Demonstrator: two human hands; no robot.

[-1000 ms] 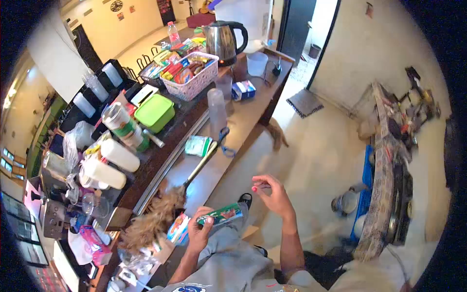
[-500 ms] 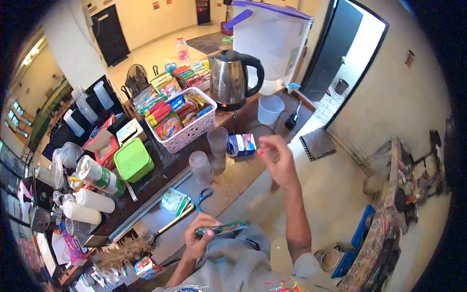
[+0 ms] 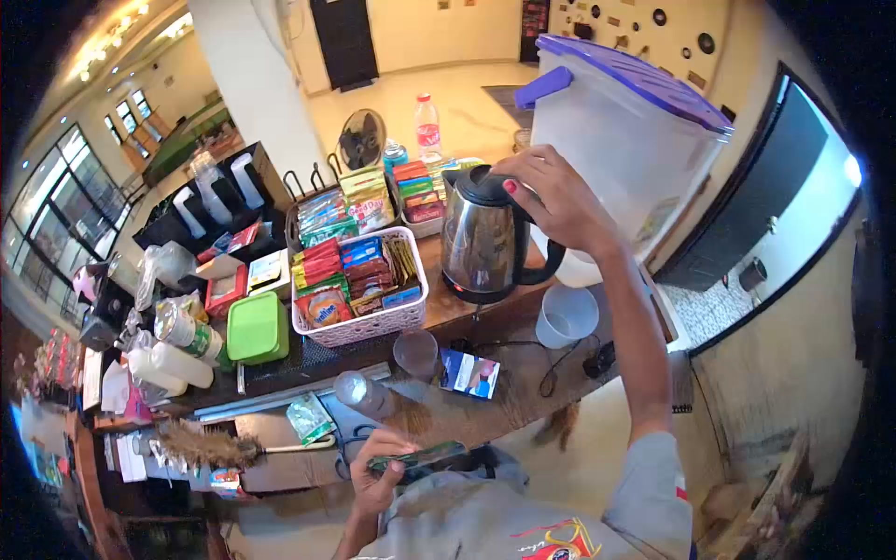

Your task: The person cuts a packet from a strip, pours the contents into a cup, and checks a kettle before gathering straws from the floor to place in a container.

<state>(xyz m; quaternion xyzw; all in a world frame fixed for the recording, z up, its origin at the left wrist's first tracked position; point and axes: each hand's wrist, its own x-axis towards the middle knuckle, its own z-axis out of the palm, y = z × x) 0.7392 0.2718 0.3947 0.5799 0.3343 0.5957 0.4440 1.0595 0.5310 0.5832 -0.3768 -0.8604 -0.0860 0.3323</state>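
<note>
In my left hand [image 3: 381,471], a flat dark-green item [image 3: 420,455] is pinched between thumb and fingers, seen nearly edge-on at my waist. My right hand [image 3: 551,201] reaches up to the steel electric kettle [image 3: 478,238], its fingers curled over the top by the lid and the upper end of the black handle. A red spot shows at my right thumb tip. The kettle stands upright with a small light glowing at its base. Closer to me are two clear plastic cups [image 3: 364,397] and a blue box [image 3: 469,373]. A translucent white tub [image 3: 567,317] stands right of them.
Left of the kettle is a lattice basket [image 3: 362,327] full of sachets. A green-lidded container [image 3: 259,329] and white bottles [image 3: 182,367] sit further left. A large purple-lidded bin [image 3: 616,140] rises behind. Scissors [image 3: 349,448] and a green packet [image 3: 311,418] lie near the front edge.
My right hand has moved from beside the blue box up and forward onto the kettle top. My left hand keeps the green item at my waist. The view has swung left and upward.
</note>
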